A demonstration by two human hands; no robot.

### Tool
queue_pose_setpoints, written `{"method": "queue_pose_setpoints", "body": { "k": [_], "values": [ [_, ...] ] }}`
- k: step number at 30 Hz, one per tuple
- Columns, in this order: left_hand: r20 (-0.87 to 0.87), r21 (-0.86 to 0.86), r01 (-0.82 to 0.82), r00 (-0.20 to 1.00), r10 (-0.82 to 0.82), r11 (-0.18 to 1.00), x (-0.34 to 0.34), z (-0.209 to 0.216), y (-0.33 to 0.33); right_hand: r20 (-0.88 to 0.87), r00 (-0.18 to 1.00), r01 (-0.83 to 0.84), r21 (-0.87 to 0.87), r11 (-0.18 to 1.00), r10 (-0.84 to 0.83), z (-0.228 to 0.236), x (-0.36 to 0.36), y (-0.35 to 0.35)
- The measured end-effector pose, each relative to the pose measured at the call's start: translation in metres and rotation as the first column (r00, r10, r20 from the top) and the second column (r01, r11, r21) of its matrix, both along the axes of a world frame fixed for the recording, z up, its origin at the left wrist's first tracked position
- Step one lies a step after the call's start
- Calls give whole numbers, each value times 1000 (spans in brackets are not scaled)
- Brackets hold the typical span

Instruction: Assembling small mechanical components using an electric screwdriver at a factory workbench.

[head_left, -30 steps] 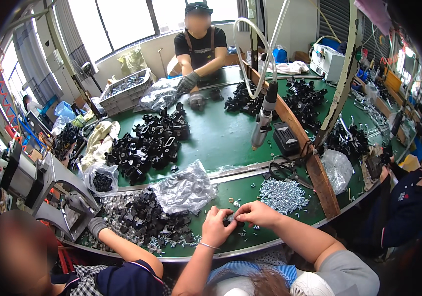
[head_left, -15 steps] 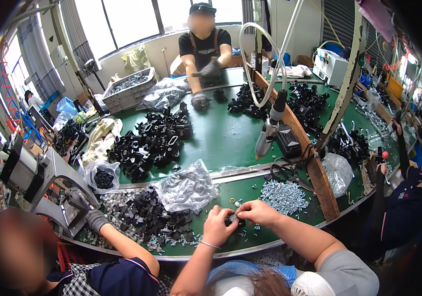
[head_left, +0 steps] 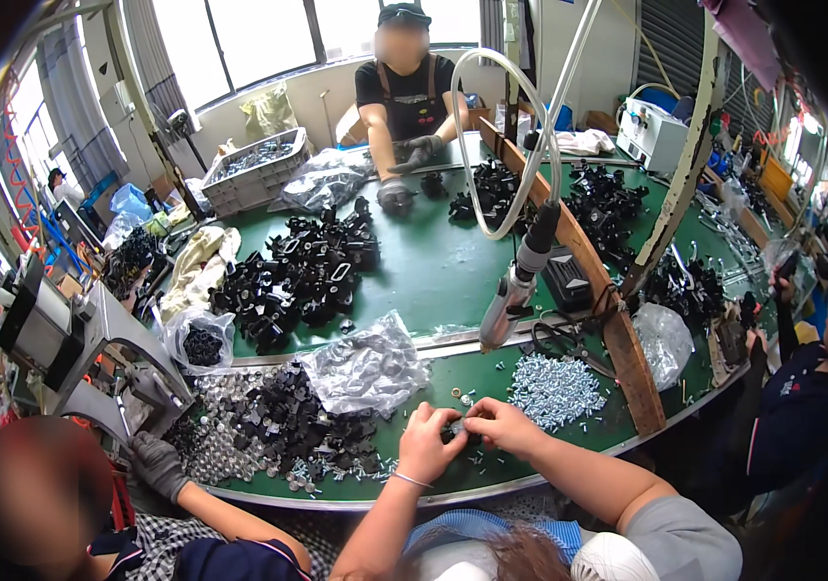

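Apparently the left hand (head_left: 425, 442) pinches a small dark part (head_left: 453, 427) between thumb and fingers, while the right hand (head_left: 505, 426) has its fingertips drawn together at that part's right side; whether they grasp it too, I cannot tell. Fingers hide the part's long axis. Just beyond this grip and to its right lies a pile of silvery screws (head_left: 557, 391), nearer the right hand.

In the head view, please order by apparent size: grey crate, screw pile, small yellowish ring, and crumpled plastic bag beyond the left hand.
1. Crumpled plastic bag
2. Grey crate and screw pile: too alike to rank
3. Small yellowish ring
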State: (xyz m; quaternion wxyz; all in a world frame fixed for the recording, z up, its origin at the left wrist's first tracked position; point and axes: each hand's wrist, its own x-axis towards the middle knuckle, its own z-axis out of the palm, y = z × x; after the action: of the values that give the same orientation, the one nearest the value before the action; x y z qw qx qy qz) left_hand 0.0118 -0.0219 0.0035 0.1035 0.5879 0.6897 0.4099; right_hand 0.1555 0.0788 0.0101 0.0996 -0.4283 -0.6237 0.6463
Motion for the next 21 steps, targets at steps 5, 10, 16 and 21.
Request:
{"method": "queue_pose_setpoints", "body": {
  "k": [5,10,16,21],
  "values": [
    [7,3,-3,1000,3,1000,-3,1,0,-133,990,47,-14,999,-48,-8,-7,-1],
    [37,21,-12,999,12,1000,-12,0,10,-278,933,203,-115,972,-228,-6,-22,-6],
    [77,13,-23,997,22,1000,-21,-1,20,-319,912,243,-90,966,-259,-15,-37,4],
    [98,-30,-55,994,57,998,-17,3,18,-317,915,221,-125,967,-250,-13,-38,5]
  ]
}}
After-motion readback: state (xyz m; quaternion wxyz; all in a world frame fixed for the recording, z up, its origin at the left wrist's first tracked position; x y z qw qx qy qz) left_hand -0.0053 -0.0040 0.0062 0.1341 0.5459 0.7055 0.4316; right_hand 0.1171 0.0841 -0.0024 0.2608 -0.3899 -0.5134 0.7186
